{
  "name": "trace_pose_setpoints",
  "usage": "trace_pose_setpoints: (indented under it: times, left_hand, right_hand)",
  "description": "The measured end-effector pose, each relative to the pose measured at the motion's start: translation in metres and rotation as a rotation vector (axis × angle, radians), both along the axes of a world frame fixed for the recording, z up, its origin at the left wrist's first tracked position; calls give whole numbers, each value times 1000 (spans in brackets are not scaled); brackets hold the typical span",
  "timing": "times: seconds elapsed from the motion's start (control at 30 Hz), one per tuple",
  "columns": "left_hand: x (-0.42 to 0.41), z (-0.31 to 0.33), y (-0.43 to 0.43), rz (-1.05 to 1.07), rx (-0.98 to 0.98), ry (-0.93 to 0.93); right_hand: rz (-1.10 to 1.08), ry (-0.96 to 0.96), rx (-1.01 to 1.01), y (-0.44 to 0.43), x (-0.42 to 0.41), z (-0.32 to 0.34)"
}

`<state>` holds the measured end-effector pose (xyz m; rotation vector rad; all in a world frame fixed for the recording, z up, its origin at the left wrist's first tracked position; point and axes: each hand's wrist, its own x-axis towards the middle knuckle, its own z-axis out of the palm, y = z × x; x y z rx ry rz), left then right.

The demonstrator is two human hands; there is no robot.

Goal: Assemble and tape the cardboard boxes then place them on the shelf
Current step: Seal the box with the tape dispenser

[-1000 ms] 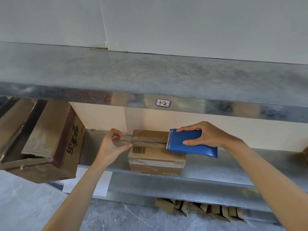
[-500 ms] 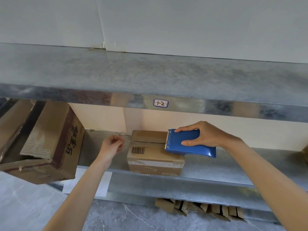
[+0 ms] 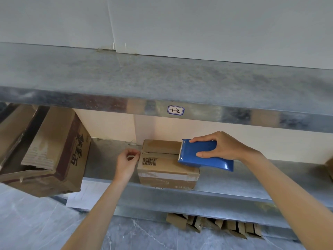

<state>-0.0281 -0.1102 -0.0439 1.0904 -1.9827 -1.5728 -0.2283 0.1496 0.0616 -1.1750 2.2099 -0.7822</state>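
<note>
While one small box (image 3: pixel 167 165) sits on the lower shelf (image 3: pixel 234 184), the right hand (image 3: pixel 221 147) has its grip wrapped round the one blue dispenser (image 3: pixel 203 156), toothed edge down on the box's top seam. Left hand (image 3: pixel 126 163), fingers curled, grip pinched at the box's top left edge. One big box (image 3: pixel 54 150) leans open, well apart on the left. One label (image 3: pixel 175 110) on the upper shelf (image 3: pixel 162 78) rim.

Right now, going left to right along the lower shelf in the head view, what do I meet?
Large open cardboard box → left hand → small barcoded box → blue tape dispenser, gripped by the right hand.
</note>
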Motion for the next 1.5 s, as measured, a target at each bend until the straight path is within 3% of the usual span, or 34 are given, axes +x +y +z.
trace_pose_setpoints:
  times: [0.23, 0.43, 0.6, 0.77, 1.0, 1.5]
  left_hand:
    - [10, 0, 5, 0, -215, -139]
    - [5, 27, -1, -37, -427, 6]
    - [-14, 38, 25, -349, -483, 29]
    - [-21, 22, 35, -638, -770, -218]
    - [-21, 9, 36, -601, -982, -230]
    - [-18, 10, 38, -583, -1082, -250]
  right_hand:
    - [0, -2, -2, 1, 0, 2]
    - [3, 11, -5, 2, 3, 3]
    - [41, 55, 27, 0, 6, 9]
    - [54, 22, 43, 2, 5, 12]
    - [92, -85, 60, 11, -2, 8]
    - [209, -261, 2, 14, -26, 1]
